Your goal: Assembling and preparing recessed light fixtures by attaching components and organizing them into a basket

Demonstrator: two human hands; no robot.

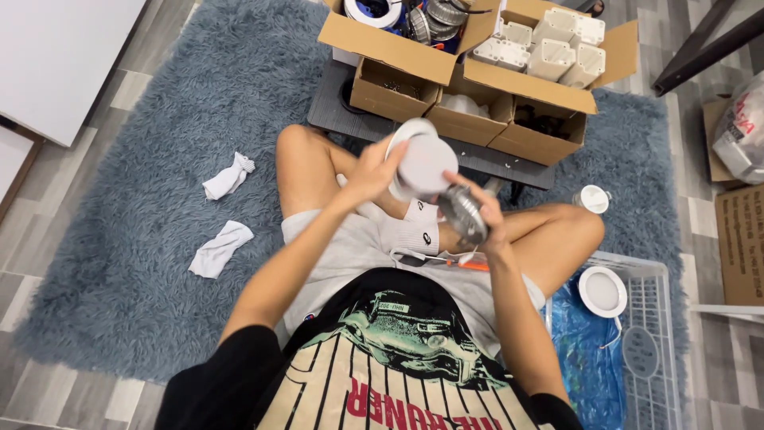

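It is bright all around me, with soft, even light and only faint shadows. My hands look a bit blurry. The edges bend and stretch. No strong glare.

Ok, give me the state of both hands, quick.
Left hand: closed on the round white plastic downlight.
Right hand: closed on the ribbed grey metal part.

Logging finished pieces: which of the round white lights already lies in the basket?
The light at lower right, lying flat over the blue plastic in the white basket. Another is held up in the left hand; a smaller one sits on the rug.
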